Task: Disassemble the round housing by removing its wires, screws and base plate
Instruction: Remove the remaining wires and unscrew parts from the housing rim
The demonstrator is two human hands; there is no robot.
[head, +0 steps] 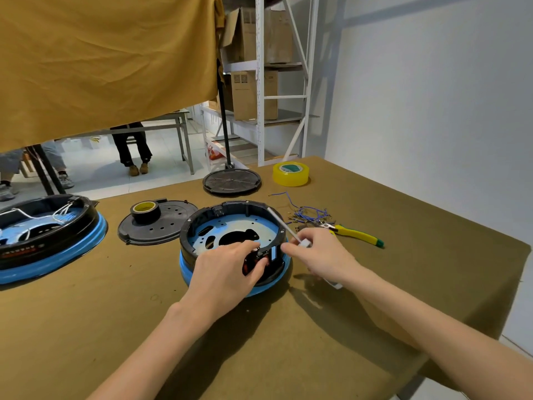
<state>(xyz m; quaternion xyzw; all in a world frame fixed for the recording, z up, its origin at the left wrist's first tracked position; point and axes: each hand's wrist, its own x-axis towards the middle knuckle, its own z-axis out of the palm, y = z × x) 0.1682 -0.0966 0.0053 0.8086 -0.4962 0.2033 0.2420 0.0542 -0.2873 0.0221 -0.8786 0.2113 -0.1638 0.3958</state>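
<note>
Round black-and-blue plastic housing (230,241) sits on the brown table (403,255); left hand (227,269) grips its near rim, right hand (320,252) pinches a white-handled screwdriver (284,226).

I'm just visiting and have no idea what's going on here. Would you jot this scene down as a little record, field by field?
Workpiece: round black housing with blue rim, on the brown table
Inside it: pale blue perforated base plate
Left hand: grips the housing's near wall
Right hand: holds a thin white-handled screwdriver, tip at the far rim
Right of housing: loose blue wires, yellow-handled pliers
Behind: yellow tape roll, black round cover
Left: flat black disc with a black tape roll, second blue-rimmed housing
</note>
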